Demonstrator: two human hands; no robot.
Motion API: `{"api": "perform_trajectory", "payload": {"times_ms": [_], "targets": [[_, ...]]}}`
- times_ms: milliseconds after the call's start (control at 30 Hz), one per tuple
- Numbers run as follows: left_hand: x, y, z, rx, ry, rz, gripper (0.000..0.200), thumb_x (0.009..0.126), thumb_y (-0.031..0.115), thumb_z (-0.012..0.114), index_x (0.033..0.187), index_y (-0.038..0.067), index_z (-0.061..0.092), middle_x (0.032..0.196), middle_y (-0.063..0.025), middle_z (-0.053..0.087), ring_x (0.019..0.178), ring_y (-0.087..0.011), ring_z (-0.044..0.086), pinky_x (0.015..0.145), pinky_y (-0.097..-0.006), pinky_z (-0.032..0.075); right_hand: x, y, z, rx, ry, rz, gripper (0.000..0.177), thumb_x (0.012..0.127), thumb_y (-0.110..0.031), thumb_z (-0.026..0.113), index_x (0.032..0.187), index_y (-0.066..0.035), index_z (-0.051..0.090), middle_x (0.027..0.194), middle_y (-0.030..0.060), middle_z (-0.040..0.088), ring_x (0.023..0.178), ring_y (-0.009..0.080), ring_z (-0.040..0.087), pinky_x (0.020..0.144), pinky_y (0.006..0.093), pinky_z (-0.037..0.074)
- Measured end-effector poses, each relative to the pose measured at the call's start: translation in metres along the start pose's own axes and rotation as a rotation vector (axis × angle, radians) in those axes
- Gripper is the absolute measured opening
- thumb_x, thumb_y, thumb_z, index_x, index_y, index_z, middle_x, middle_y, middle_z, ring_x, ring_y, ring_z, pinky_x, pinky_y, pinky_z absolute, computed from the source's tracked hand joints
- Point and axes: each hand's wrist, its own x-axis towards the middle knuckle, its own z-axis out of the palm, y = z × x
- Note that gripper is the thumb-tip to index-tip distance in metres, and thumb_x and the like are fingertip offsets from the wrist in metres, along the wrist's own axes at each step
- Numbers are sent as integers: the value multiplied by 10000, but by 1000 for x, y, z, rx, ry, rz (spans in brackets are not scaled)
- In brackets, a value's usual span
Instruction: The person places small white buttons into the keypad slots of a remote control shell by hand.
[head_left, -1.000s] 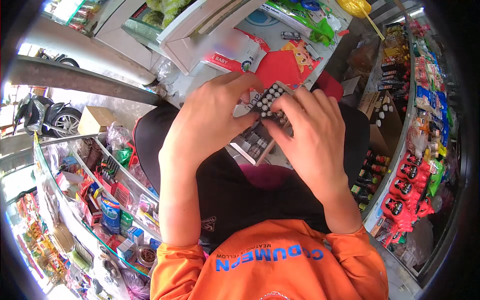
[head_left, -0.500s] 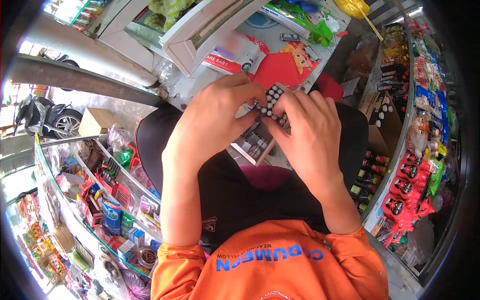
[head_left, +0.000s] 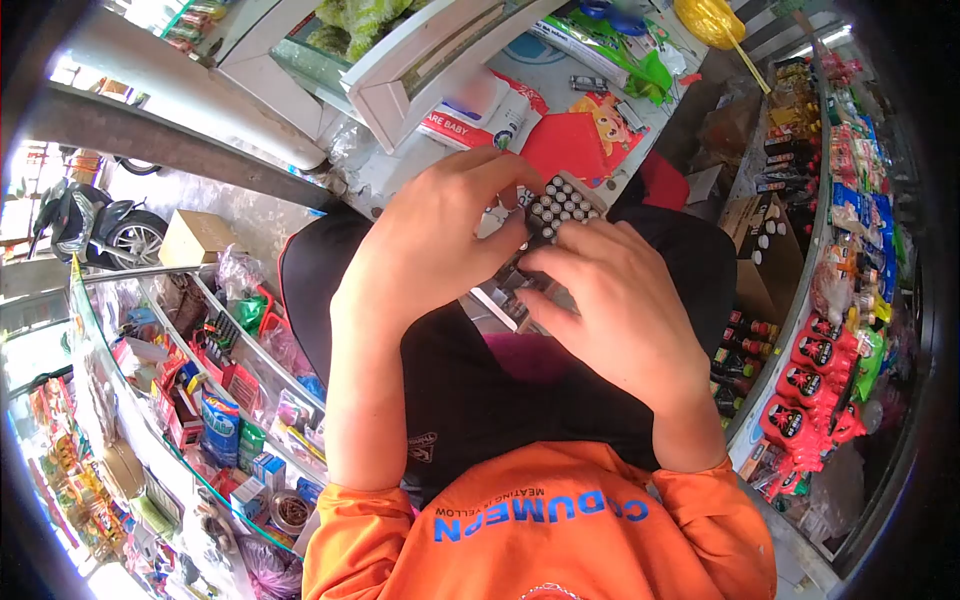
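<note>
A small open box of batteries (head_left: 562, 205) stands in front of me, its silver round ends packed in rows and facing up. My left hand (head_left: 430, 235) is closed at the box's left side, thumb and index finger bent round its edge. Part of the box is hidden behind the fingers. My right hand (head_left: 620, 300) lies at the box's near edge, thumb spread away from the bent fingers, and nothing shows between them. Below the hands is an open drawer (head_left: 520, 318) with small dark items inside, partly covered.
On the counter lie a red envelope (head_left: 570, 148), a white-and-red packet (head_left: 480, 125) and a small pack of batteries (head_left: 588, 83). Shelves of bottles and packets (head_left: 800, 390) run along my right. A glass case of goods (head_left: 235, 420) stands left, with a cardboard box (head_left: 195, 238) behind.
My right hand has drawn back from the top of the battery box toward me, its thumb now apart. More battery ends show. My left hand stays at the box.
</note>
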Motion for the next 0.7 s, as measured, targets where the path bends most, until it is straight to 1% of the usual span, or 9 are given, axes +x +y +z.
{"api": "perform_trajectory", "payload": {"times_ms": [67, 133, 167, 233, 367, 433, 467, 533, 700], "targets": [[0, 0, 1, 2, 8, -14, 349, 909, 24, 760, 1258, 16, 779, 1145, -161, 794, 1000, -296, 785, 925, -416, 617, 1, -2, -2, -11, -20, 0, 252, 879, -203, 901, 1071, -80, 792, 982, 104, 662, 969, 338, 682, 892, 473, 530], [-1, 0, 1, 5, 10, -27, 343, 917, 28, 755, 1259, 14, 779, 1141, -164, 795, 1002, -300, 788, 923, -419, 618, 2, -4, -8, 68, -124, 0, 246, 917, -201, 854, 1111, -59, 799, 1084, 127, 716, 1116, 349, 706, 1011, 505, 544], [-1, 0, 1, 6, 10, -33, 334, 926, 31, 750, 1258, 13, 780, 1142, -168, 797, 1002, -307, 792, 920, -423, 619, 3, -3, -5, 70, -122, 0, 246, 917, -201, 854, 1111, -59, 799, 1084, 127, 716, 1116, 349, 706, 1011, 505, 544], [0, 0, 3, 3, 4, -31, 326, 935, 34, 745, 1258, 12, 780, 1142, -172, 800, 1001, -315, 796, 917, -426, 620, 5, 3, 4, 162, -50, -115, 253, 849, -161, 900, 1057, -58, 800, 975, 95, 670, 971, 333, 688, 901, 483, 550], [0, 2, 2, 24, 36, -31, 314, 951, 46, 742, 1260, 10, 781, 1142, -183, 803, 996, -334, 800, 916, -433, 621, 11, 15, 8, 184, -56, -148, 236, 856, -146, 897, 1052, -52, 804, 957, 88, 675, 932, 331, 691, 875, 476, 567], [0, 3, 0, 17, 40, -52, 311, 954, 49, 742, 1261, 8, 780, 1143, -186, 803, 996, -338, 799, 918, -434, 621, 15, 18, 7, 76, 41, -201, 166, 950, -199, 842, 1014, -57, 784, 975, 88, 701, 942, 318, 724, 870, 471, 570], [0, 3, 0, 11, 37, -58, 324, 946, 46, 742, 1266, 8, 779, 1147, -187, 800, 999, -337, 797, 923, -436, 620, 15, 18, 6, 75, 40, -208, 166, 950, -199, 842, 1014, -57, 784, 975, 88, 701, 942, 318, 724, 870, 471, 570], [0, 1, -1, 5, 40, -69, 336, 938, 43, 743, 1270, 8, 777, 1150, -188, 798, 1002, -337, 795, 927, -438, 620, 15, 17, -1, 117, 124, -110, 180, 964, -196, 854, 962, -48, 752, 926, 91, 683, 875, 308, 716, 804, 462, 564], [-2, 2, -2, -27, -6, -20, 483, 859, 60, 793, 1340, 25, 761, 1179, -174, 797, 1054, -315, 775, 972, -438, 610, 9, 18, -34, 217, 177, 8, 210, 921, -159, 895, 940, -45, 720, 833, 78, 638, 734, 264, 703, 741, 426, 540]]}}
